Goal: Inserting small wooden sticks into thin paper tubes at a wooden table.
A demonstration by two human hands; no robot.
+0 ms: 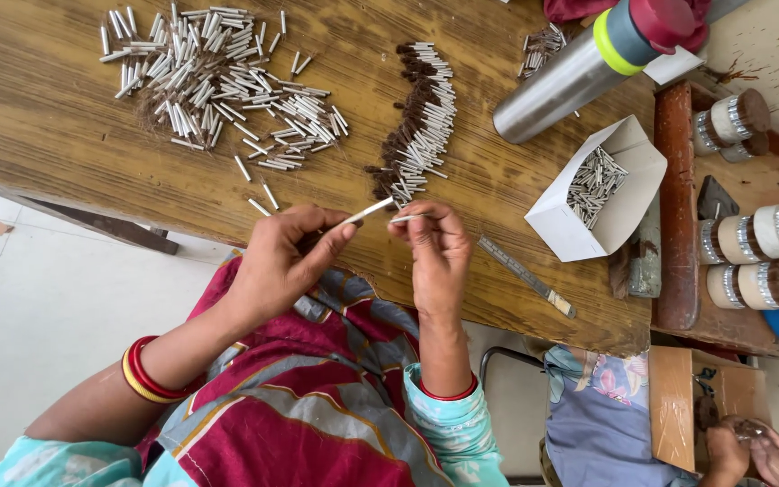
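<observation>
Presently, the left hand [277,261] and right hand [435,248] each pinch 1 thin white tube [367,211], held above the wooden surface [65,153] edge; light, stiff, likely crushable, best gripped mid-length.

Illumination is bright, even and diffuse, consistent with daylight. Shadows are soft and short; the hands cast only faint ones on the wooden tabletop [65,135]. A specular streak runs along the steel flask [561,86] near the tabletop's far right corner, and the pale floor [38,298] is close to overexposed. Focus is sharp centrally. Wide-angle distortion bends the tabletop's near edge. Motion blur is negligible.
</observation>
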